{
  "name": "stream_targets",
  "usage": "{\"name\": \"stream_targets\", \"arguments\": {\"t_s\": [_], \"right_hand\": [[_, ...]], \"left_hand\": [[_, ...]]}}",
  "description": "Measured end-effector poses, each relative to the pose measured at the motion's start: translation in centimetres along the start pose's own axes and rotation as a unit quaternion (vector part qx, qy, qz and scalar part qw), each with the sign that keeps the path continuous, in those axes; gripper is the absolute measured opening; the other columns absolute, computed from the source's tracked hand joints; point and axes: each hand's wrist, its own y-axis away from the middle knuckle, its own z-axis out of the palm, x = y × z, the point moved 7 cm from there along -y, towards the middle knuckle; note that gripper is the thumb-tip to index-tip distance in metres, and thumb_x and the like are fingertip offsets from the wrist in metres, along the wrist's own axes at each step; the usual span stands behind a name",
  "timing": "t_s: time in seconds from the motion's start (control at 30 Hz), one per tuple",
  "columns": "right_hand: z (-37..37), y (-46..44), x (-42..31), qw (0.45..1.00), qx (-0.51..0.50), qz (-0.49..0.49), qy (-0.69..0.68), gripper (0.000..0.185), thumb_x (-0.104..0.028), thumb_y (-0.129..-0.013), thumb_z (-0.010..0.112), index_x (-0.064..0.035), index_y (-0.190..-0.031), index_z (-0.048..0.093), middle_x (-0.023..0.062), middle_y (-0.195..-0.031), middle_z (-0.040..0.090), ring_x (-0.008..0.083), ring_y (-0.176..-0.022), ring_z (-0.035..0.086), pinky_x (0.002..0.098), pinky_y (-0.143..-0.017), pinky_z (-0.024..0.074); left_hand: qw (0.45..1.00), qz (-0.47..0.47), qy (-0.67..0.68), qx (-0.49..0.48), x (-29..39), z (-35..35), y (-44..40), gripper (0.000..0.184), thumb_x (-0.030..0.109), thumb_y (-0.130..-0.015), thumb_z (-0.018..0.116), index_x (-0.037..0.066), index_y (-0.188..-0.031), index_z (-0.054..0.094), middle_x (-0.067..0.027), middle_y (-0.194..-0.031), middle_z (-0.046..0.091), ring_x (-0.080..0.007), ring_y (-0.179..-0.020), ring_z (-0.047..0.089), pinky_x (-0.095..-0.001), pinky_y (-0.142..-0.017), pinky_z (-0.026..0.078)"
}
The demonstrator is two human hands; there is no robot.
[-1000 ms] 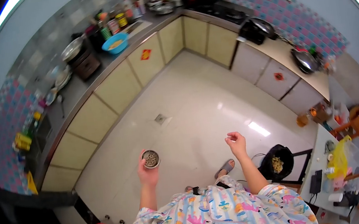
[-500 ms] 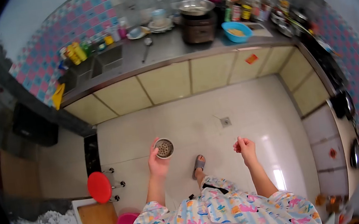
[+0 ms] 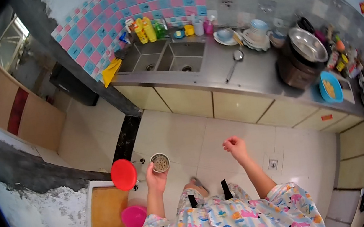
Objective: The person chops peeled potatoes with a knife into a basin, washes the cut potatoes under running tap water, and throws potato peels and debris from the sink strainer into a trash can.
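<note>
My left hand (image 3: 156,180) is closed around a small round metal strainer (image 3: 160,163), with rows of holes in its base, held upright over the floor. My right hand (image 3: 236,147) hangs in the air at the right of my body, its fingers curled loosely in. Nothing shows in it. Ahead of me a steel double-basin sink (image 3: 182,54) is set into the counter, a dark drain in each basin.
A red stool (image 3: 124,174) stands left of my left hand, with a pink basin (image 3: 135,219) below it. On the counter (image 3: 218,75) are a ladle (image 3: 234,64), stacked bowls (image 3: 255,37), a brown cooker (image 3: 298,68) and a blue basket (image 3: 330,88). A doorway opens at left.
My view has swung left, bringing the sink nearer and more fully into sight. My left hand still holds the strainer, now beside the red stool. My right hand stays curled.
</note>
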Motion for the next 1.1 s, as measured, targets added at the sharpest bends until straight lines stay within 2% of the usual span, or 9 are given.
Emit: {"name": "stream_targets", "arguments": {"t_s": [0.1,0.2,0.37,0.47,0.6,0.7,0.9,1.0,1.1], "right_hand": [[6.6,-4.7,-2.3,0.994,-0.093,0.012,0.049,0.011,-0.011,-0.089,0.059,-0.0011,-0.090,0.062,0.0063,-0.083,0.067,0.0130,-0.072,0.064,0.0249,-0.063,0.0501],[11.4,-9.6,-3.1,0.994,-0.093,0.014,0.052,0.016,-0.016,-0.088,0.061,-0.0001,-0.088,0.064,0.0058,-0.078,0.067,0.0122,-0.068,0.064,0.0256,-0.059,0.0501],[19.0,-15.6,-6.0,0.989,-0.083,0.084,0.091,0.018,-0.017,-0.090,0.058,-0.0006,-0.094,0.064,0.0066,-0.085,0.068,0.0131,-0.073,0.064,0.0261,-0.065,0.0514],[23.5,-20.2,-7.1,0.986,-0.093,0.094,0.100,0.018,-0.017,-0.091,0.058,-0.0013,-0.096,0.064,0.0067,-0.088,0.068,0.0134,-0.075,0.065,0.0261,-0.067,0.0519],[26.2,-26.5,-8.6,0.989,-0.094,0.106,0.046,0.020,-0.019,-0.092,0.059,-0.0017,-0.102,0.062,0.0070,-0.090,0.067,0.0140,-0.077,0.065,0.0262,-0.068,0.0518],[27.7,-32.7,-7.7,0.985,-0.098,0.137,-0.049,0.030,-0.027,-0.094,0.057,-0.0060,-0.115,0.058,0.0098,-0.103,0.065,0.0160,-0.088,0.064,0.0290,-0.070,0.0524],[32.2,-44.6,-14.7,0.951,-0.111,0.159,-0.240,0.042,-0.042,-0.098,0.039,-0.0165,-0.130,0.047,0.0067,-0.118,0.057,0.0198,-0.105,0.058,0.0406,-0.078,0.0536],[32.1,-51.1,-16.2,0.953,-0.043,0.135,-0.268,0.039,-0.038,-0.099,0.035,-0.0155,-0.128,0.049,0.0039,-0.115,0.058,0.0197,-0.102,0.059,0.0427,-0.082,0.0530],[30.3,-56.8,-15.8,0.939,0.076,0.159,-0.296,0.030,-0.034,-0.098,0.034,-0.0150,-0.115,0.050,0.0044,-0.104,0.060,0.0186,-0.089,0.060,0.0379,-0.068,0.0528]], "left_hand": [[0.999,-0.027,0.029,-0.028,1.7,-1.1,-5.6,0.041,0.031,-0.094,0.047,0.003,-0.123,0.050,-0.0170,-0.121,0.058,-0.0345,-0.115,0.055,-0.0455,-0.090,0.051],[0.998,-0.031,0.043,-0.034,5.1,-1.3,-12.6,0.043,0.033,-0.095,0.045,0.004,-0.125,0.050,-0.0162,-0.120,0.059,-0.0347,-0.114,0.055,-0.0456,-0.088,0.052],[0.999,-0.005,0.016,-0.039,13.2,0.4,-23.6,0.029,0.029,-0.097,0.046,0.010,-0.118,0.054,-0.0073,-0.119,0.060,-0.0222,-0.109,0.059,-0.0423,-0.089,0.050],[0.998,0.011,-0.028,-0.048,16.4,3.0,-29.8,0.029,0.030,-0.097,0.047,0.011,-0.118,0.053,-0.0053,-0.117,0.060,-0.0207,-0.108,0.058,-0.0391,-0.087,0.050],[0.995,-0.032,-0.062,-0.069,15.6,6.3,-38.0,0.029,0.031,-0.098,0.046,0.013,-0.119,0.053,-0.0039,-0.116,0.060,-0.0180,-0.107,0.057,-0.0362,-0.086,0.049],[0.989,-0.078,-0.086,-0.090,13.2,9.7,-43.6,0.031,0.033,-0.099,0.044,0.011,-0.119,0.053,-0.0032,-0.117,0.060,-0.0158,-0.109,0.056,-0.0348,-0.091,0.046],[0.954,-0.128,-0.230,-0.145,8.8,19.6,-53.0,0.041,0.037,-0.101,0.035,0.009,-0.128,0.049,-0.0042,-0.121,0.058,-0.0158,-0.111,0.055,-0.0347,-0.094,0.044],[0.923,-0.137,-0.316,-0.174,8.3,24.7,-58.8,0.047,0.041,-0.101,0.034,0.006,-0.130,0.047,-0.0042,-0.123,0.056,-0.0152,-0.112,0.054,-0.0346,-0.097,0.042],[0.913,-0.135,-0.342,-0.177,7.4,27.6,-65.3,0.045,0.039,-0.100,0.040,0.006,-0.129,0.049,-0.0034,-0.120,0.058,-0.0145,-0.109,0.055,-0.0308,-0.094,0.043]]}}
